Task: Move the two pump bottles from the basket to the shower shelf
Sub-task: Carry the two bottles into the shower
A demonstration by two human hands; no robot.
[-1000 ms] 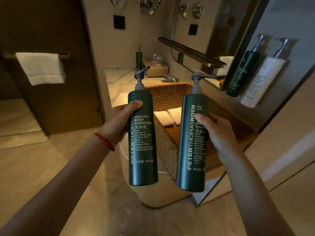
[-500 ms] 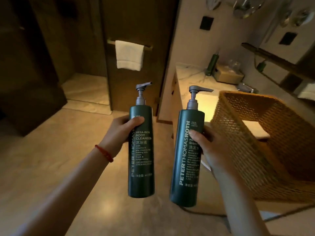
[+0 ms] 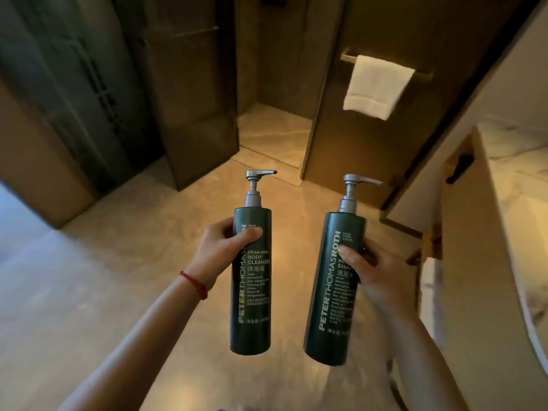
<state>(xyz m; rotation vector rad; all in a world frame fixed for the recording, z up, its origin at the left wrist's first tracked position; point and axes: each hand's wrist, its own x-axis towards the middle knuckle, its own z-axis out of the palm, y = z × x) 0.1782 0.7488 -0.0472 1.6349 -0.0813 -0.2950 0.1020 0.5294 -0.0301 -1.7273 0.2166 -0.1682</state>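
I hold two tall dark green pump bottles upright over the floor. My left hand (image 3: 221, 250) grips the body cleanser bottle (image 3: 250, 307) near its upper part, thumb across the label. My right hand (image 3: 375, 277) grips the shampoo bottle (image 3: 330, 315) at mid height from the right side. Both grey pump heads point to the right. The bottles are apart, about a hand's width between them. The basket and the shower shelf are out of view.
A white towel (image 3: 375, 86) hangs on a rail on a brown wall panel ahead to the right. A dark glass door (image 3: 74, 93) stands to the left. The marble vanity counter (image 3: 516, 179) runs along the right edge. Beige stone floor (image 3: 118, 277) lies below.
The view has swung left: the wicker basket and the counter items have left the frame, and the towel now sits at upper right. Both hands still hold their bottles the same way.
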